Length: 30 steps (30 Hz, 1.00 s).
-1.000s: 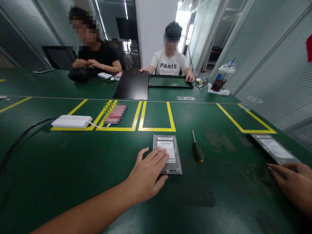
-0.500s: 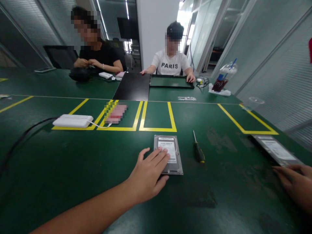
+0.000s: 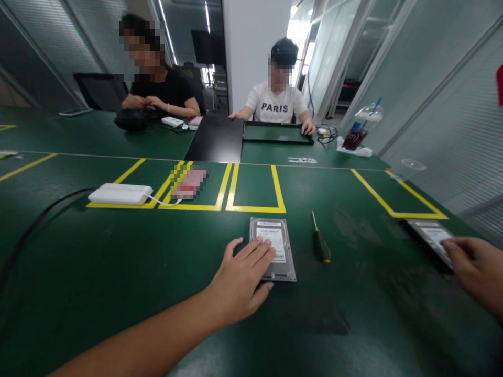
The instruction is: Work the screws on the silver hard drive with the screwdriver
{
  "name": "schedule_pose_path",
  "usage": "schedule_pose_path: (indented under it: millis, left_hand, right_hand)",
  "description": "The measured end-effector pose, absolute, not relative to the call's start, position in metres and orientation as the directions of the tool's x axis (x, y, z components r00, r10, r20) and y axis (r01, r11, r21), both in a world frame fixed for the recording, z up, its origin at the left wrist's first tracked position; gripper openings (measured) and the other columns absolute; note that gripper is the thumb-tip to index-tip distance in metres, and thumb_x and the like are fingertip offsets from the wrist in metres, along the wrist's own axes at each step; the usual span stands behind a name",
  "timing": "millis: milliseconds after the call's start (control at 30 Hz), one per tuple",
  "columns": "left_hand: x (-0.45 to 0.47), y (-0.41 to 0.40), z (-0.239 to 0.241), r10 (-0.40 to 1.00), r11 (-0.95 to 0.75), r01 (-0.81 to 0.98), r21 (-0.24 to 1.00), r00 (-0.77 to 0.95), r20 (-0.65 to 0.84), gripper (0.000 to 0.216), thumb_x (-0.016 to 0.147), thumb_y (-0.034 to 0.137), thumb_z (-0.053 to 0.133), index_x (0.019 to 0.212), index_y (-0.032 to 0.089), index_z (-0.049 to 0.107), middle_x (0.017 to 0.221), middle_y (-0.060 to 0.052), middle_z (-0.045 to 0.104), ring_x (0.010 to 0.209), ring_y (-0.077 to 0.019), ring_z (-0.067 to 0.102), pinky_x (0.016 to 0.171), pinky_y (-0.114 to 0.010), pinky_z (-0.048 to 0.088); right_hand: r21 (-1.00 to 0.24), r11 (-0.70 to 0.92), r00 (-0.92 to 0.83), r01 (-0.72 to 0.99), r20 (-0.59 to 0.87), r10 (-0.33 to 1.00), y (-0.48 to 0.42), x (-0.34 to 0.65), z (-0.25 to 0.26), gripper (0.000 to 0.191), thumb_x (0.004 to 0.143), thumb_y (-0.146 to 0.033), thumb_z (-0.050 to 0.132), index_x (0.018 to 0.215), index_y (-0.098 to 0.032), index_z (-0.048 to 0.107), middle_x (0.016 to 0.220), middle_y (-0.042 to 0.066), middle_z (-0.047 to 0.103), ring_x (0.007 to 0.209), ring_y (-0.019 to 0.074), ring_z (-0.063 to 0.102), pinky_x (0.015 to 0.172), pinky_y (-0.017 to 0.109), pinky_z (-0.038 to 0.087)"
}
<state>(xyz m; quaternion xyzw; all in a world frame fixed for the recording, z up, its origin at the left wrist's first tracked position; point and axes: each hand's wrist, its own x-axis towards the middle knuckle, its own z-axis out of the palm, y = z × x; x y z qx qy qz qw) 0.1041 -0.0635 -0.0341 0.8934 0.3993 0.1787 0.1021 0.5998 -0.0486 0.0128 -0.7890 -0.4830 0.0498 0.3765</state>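
My left hand [image 3: 239, 280] lies flat with its fingers spread on the near left part of a silver hard drive [image 3: 277, 243], which rests label up on the green table [image 3: 118, 272]. A screwdriver with a black and yellow handle [image 3: 320, 245] lies just right of that drive. At the right edge my right hand [image 3: 473, 269] covers the near end of a second hard drive [image 3: 426, 233]. Its fingers reach over the drive's label, somewhat curled; whether they grip it I cannot tell.
Yellow tape boxes [image 3: 255, 191] mark the table beyond the drive. A white power bank [image 3: 120, 193] with a cable lies at the left. Across the table two people sit with a black panel [image 3: 216, 139], a frame [image 3: 277, 133] and a plastic cup [image 3: 359, 133].
My right hand has moved up and forward over the second hard drive, hiding more of it. My left hand has stayed on the first drive.
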Motion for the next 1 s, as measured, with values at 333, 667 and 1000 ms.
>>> schedule_pose_path:
  millis: [333,667,1000]
  left_hand:
    - [0.103,-0.063,-0.033,0.744,-0.667,0.665,0.335,0.618,0.254,0.058,0.091,0.033,0.057,0.146,0.024,0.041,0.153,-0.008,0.045,0.142,-0.0312,0.039,0.113,-0.060,0.021]
    - [0.100,-0.060,-0.032,0.720,-0.688,0.558,0.464,0.448,0.529,0.039,0.090,0.032,0.064,0.126,0.021,0.057,0.124,-0.009,0.068,0.120,-0.0303,0.057,0.106,-0.054,0.031]
    - [0.103,-0.059,-0.031,0.568,-0.805,0.389,0.448,0.284,0.773,0.021,0.086,0.013,0.070,0.105,0.020,0.063,0.094,-0.005,0.070,0.088,-0.0204,0.063,0.082,-0.038,0.047]
  right_hand:
    - [-0.981,-0.117,0.172,-0.155,-0.143,0.975,-0.048,0.377,0.074,0.032,0.062,-0.045,0.086,0.074,-0.022,0.068,0.075,0.002,0.058,0.068,0.0128,0.053,0.064,0.029,0.041]
    - [-0.951,-0.211,-0.080,-0.226,-0.197,0.977,-0.064,0.287,0.014,0.031,0.082,-0.046,0.071,0.077,-0.019,0.058,0.066,-0.004,0.049,0.061,0.0090,0.040,0.058,0.023,0.033]
    - [-0.986,0.108,-0.156,0.128,0.088,0.984,-0.082,0.283,-0.005,0.029,0.093,-0.043,0.056,0.076,-0.019,0.057,0.075,0.000,0.054,0.073,0.0142,0.049,0.069,0.027,0.041]
